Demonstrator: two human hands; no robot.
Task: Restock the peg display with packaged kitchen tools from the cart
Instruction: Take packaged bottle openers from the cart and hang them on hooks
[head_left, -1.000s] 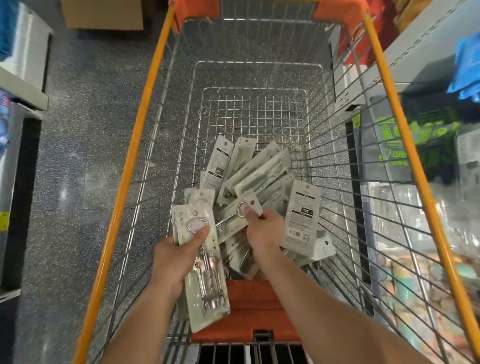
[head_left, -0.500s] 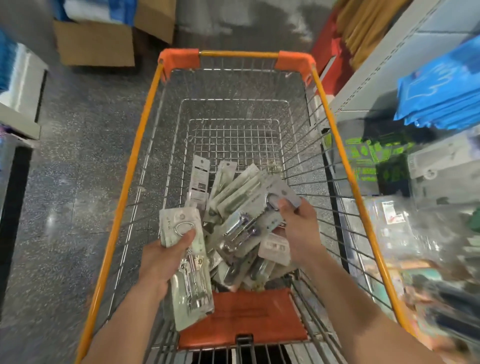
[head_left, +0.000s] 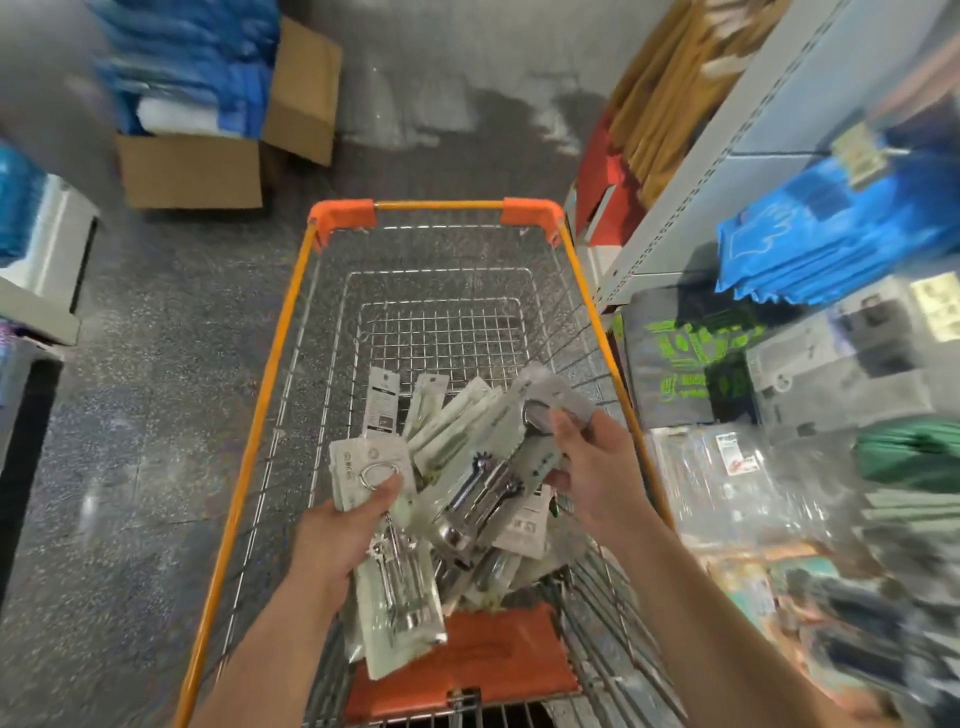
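Plainly, in the head view, a small stack of packaged tools is gripped in the left hand, with the thumb laid across the top card near its hang hole, probably so that the cards are kept aligned for hanging. A further pack, with a metal wheeled tool inside, is pinched at its upper end by the curled fingers of the right hand. It is held above the loose pile lying in the cart, apparently so that it can be carried across to the display. The peg display is judged to be the blurred hanging stock on the right, just beside the cart. Dark label print is made out on the cards, and green print on a dark pack, but nothing can be read.
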